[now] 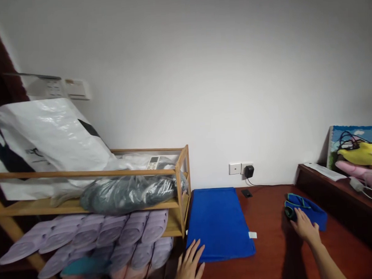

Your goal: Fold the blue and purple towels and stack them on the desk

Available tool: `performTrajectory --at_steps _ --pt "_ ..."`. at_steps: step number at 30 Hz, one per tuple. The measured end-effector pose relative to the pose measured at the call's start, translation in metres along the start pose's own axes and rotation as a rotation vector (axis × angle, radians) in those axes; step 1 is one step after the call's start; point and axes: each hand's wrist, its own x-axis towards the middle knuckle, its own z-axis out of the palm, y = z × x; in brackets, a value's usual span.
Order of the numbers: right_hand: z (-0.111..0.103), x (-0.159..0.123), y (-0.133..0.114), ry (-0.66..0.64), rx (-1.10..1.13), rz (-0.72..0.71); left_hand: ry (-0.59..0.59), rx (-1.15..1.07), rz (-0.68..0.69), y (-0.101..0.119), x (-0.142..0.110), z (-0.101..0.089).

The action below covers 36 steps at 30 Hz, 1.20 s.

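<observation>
My left hand (188,266) is open with its fingers spread, at the lower left corner of a flat blue rectangular fabric piece (219,224). Whether the fingertips press on it I cannot tell. That piece lies on the reddish-brown tabletop and has a small white tag (252,235) on its right edge. Farther right, my right hand (306,228) grips a folded blue cloth (315,214) with green edging, its fingers over the near left side. Part of the cloth is hidden under the hand.
Left of the table stands a wooden rack (179,197) with lilac slippers (137,228), a white bag (50,137) and a remote (153,162). A black plug (249,171) sits in the wall socket. On the raised right ledge (323,178) lies a yellow plush item (363,154).
</observation>
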Motion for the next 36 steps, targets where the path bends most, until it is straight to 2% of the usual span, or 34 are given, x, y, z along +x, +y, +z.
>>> performTrajectory --at_steps 3,6,9,13,19,24,28,30,31,34,36 --pt "0.004 0.016 -0.003 -0.062 0.027 0.048 0.010 0.017 0.012 -0.001 0.001 -0.001" --pt "0.013 0.018 -0.007 -0.115 0.026 0.057 0.007 0.029 0.021 -0.001 0.002 -0.001" --pt "0.017 0.008 -0.013 -0.111 0.001 0.026 0.012 0.028 0.016 0.001 0.003 -0.003" --pt "0.007 -0.022 -0.024 -0.040 -0.066 -0.065 -0.003 0.006 -0.009 0.007 0.002 -0.009" --pt "-0.018 -0.098 -0.044 0.047 -0.094 -0.202 -0.065 0.007 -0.055 0.013 0.002 -0.010" --pt "-0.029 -0.191 -0.053 0.052 -0.056 -0.260 -0.040 0.063 -0.031 0.013 0.002 -0.007" --pt "-0.048 -0.268 -0.063 -0.040 0.052 -0.343 0.049 0.117 0.020 0.021 -0.002 -0.015" --pt "-0.063 -0.300 -0.073 -0.120 0.158 -0.422 0.096 0.113 0.072 0.035 -0.009 -0.021" --pt "-0.072 -0.314 -0.079 -0.155 0.207 -0.465 0.081 0.086 0.117 0.046 -0.014 -0.024" --pt "-0.096 -0.347 -0.102 -0.236 0.306 -0.604 -0.084 -0.047 0.322 0.090 -0.036 -0.027" --pt "-0.109 -0.360 -0.116 -0.308 0.374 -0.696 -0.154 -0.095 0.413 0.121 -0.050 -0.024"
